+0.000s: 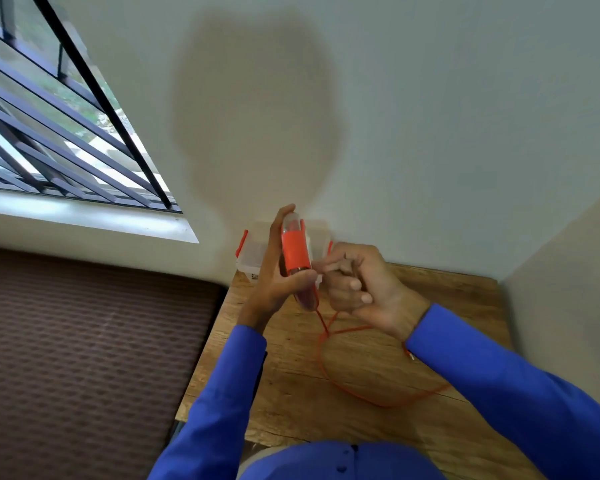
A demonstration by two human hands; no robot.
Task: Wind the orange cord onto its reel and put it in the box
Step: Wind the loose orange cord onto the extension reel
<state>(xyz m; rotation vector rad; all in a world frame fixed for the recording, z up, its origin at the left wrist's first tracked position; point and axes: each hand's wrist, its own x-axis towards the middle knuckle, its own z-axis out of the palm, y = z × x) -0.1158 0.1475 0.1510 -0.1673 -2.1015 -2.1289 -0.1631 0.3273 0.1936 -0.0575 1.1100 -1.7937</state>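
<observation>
We observe the left hand point(274, 271) gripping the reel point(297, 261) edge-on above the wooden table point(291, 403), thumb across its lower part, fingers behind. Orange cord point(329, 372) is wound round the reel's middle; the remainder hangs down and lies in a loose loop on the table. The right hand point(364, 289) is curled closed just beside the reel; we cannot tell what it pinches. The clear box point(252, 254) with orange clasps stands behind the hands, against the wall.
</observation>
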